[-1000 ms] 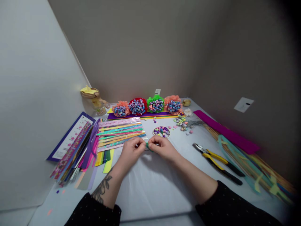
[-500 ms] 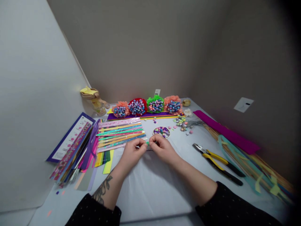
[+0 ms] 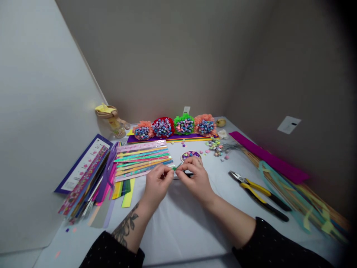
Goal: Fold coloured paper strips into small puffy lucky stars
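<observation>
A small green paper strip [image 3: 174, 168] shows between my fingertips at the middle of the table. My left hand [image 3: 157, 183] pinches it from the left, thumb against bent fingers. From the right, my right hand [image 3: 195, 178] pinches the same strip between thumb and forefinger. Just behind my right hand is a round dish of small colourful paper stars [image 3: 190, 154], partly covered by the fingers. Left of my hands lies a clear pack of pastel paper strips [image 3: 143, 158]. A dark object, mostly hidden, shows under my right fingers.
Yellow-handled pliers [image 3: 259, 193] lie on the right, beside ribbons and thin sticks. Four star bouquets in crepe paper [image 3: 184, 124] stand at the back. Loose stars [image 3: 214, 145] and wires are at the back right. More paper strips [image 3: 83, 178] are piled on the left.
The fingers of my right hand have lifted and spread somewhat around the green strip, covering more of the dish. My left hand stays nearly in place.
</observation>
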`<state>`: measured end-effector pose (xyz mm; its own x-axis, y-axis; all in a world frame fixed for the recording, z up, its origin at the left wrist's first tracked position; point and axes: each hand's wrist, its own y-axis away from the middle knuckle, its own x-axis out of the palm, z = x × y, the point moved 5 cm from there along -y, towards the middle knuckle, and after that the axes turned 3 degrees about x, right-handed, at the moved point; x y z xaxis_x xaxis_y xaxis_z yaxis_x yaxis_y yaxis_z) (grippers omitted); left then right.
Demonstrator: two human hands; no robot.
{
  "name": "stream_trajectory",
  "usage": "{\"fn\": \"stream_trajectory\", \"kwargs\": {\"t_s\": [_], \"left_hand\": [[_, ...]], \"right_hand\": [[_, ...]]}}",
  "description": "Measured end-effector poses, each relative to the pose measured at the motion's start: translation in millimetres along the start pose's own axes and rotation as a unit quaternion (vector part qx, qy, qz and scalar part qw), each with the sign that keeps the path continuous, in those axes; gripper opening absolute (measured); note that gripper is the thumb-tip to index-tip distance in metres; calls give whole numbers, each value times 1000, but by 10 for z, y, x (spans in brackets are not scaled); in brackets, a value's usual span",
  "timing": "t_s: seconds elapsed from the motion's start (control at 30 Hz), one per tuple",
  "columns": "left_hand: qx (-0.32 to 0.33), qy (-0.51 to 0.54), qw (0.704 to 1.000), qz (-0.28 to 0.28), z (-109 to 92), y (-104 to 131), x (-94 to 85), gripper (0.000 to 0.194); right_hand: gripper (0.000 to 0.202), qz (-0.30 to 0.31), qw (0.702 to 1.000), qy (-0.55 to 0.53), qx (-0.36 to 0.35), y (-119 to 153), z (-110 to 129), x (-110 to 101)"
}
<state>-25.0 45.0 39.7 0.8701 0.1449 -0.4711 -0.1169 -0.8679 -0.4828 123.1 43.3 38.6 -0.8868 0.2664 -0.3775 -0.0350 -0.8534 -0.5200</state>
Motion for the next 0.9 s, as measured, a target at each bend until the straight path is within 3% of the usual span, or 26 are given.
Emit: {"fn": "stream_trajectory", "kwargs": {"t_s": [0.3, 0.5, 0.7, 0.9], "left_hand": [[49, 1, 999, 3, -65, 23, 18, 16], [46, 15, 999, 23, -43, 9, 8, 16], [-37, 85, 993, 70, 34, -16, 14, 18], [-106, 157, 978, 81, 65, -10, 69, 16]], "right_hand": [[8, -30, 999, -6, 24, 4, -15, -28], [5, -4, 998, -45, 51, 0, -68, -9], [7, 61, 987, -129, 71, -18, -68, 37], [10, 76, 975, -169, 124, -36, -114, 73]]}}
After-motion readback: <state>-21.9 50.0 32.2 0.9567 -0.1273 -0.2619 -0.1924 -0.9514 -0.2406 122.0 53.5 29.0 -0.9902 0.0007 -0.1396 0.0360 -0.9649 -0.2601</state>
